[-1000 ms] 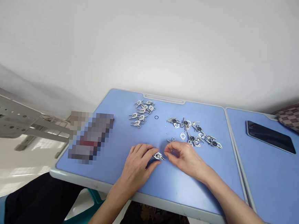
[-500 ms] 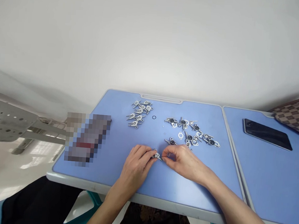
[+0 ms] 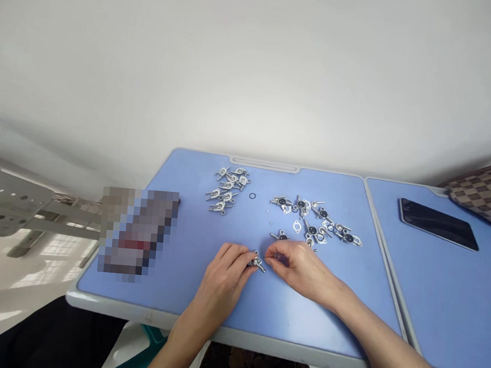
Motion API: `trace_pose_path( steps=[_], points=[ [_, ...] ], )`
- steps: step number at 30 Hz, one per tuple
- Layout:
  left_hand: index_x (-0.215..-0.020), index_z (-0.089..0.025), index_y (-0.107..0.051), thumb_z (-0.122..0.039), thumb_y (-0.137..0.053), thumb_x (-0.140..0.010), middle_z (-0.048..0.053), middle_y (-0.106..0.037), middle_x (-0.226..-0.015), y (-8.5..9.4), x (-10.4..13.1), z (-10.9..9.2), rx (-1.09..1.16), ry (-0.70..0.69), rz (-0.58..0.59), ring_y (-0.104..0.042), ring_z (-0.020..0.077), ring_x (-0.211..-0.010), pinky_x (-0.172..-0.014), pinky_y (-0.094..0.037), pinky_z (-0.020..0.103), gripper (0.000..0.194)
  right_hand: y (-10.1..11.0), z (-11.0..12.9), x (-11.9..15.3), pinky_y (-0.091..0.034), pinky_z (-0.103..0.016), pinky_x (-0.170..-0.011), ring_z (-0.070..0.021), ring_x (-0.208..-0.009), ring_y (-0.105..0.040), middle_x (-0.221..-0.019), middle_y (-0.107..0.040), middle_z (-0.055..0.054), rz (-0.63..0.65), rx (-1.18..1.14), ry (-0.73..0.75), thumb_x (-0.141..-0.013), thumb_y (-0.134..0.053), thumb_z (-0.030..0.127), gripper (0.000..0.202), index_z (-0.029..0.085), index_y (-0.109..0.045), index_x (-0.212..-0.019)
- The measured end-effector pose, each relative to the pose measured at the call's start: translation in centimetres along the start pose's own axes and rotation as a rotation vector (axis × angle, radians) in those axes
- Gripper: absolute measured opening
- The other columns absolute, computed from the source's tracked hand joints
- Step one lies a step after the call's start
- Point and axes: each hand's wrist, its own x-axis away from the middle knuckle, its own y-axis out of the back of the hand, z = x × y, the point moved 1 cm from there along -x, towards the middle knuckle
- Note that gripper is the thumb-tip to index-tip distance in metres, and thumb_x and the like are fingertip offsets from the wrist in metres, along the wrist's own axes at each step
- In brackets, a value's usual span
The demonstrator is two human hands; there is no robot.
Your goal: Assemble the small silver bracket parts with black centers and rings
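Note:
My left hand [image 3: 226, 273] is closed, with thumb and fingertips gripping a small silver valve-like fitting [image 3: 257, 261] with a thin stub pointing right. To its right, my right hand [image 3: 300, 268] is pinched at thumb and forefinger, slightly apart from the fitting; anything between those fingertips is too small to make out. Just behind the right hand lies a fitting with a black round centre [image 3: 283, 236]. Farther right are several similar black-centred fittings [image 3: 311, 230], loose levers and a flat oval plate [image 3: 296, 227]. A cluster of plated silver fittings [image 3: 228, 185] lies at the back left.
A black rubber ring [image 3: 252, 196] and tiny bits lie mid-table. A blurred-out dark object [image 3: 139, 235] rests on the blue table's [image 3: 169, 291] left side. On the adjoining table are a phone [image 3: 438, 223] and a checked bag [image 3: 487, 191]. A wall rises behind.
My right fingertips have drawn slightly away from the fitting, leaving a wider gap. The left hand keeps its grip. The view has shifted slightly.

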Motion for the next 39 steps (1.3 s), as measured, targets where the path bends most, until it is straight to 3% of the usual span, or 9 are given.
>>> trace_pose_path(
  steps=[29,39],
  points=[
    [-0.113,-0.018,-0.061,-0.013,-0.053,-0.093,0.008,-0.063,-0.101,0.52,0.27,-0.01,0.036,0.007,0.073,-0.059,0.0196,-0.091,-0.082,-0.052,0.034,0.021,0.01,-0.48,-0.28,-0.039,-0.022,-0.058,-0.0102,-0.061,-0.053,-0.073,-0.064,0.002,-0.011,-0.01,0.0,-0.088,-0.055,0.014,0.011,0.02,-0.064,-0.084],
    [-0.106,-0.018,-0.061,-0.012,-0.051,-0.095,0.007,-0.064,-0.098,0.52,-0.05,-0.1,0.061,0.001,0.061,-0.058,0.0185,-0.089,-0.08,-0.053,0.032,0.017,-0.04,-0.45,-0.27,-0.039,-0.022,-0.057,-0.01,-0.061,-0.052,-0.073,-0.063,0.002,-0.004,-0.013,-0.004,-0.087,-0.056,0.012,0.011,0.019,-0.063,-0.083]
  ],
)
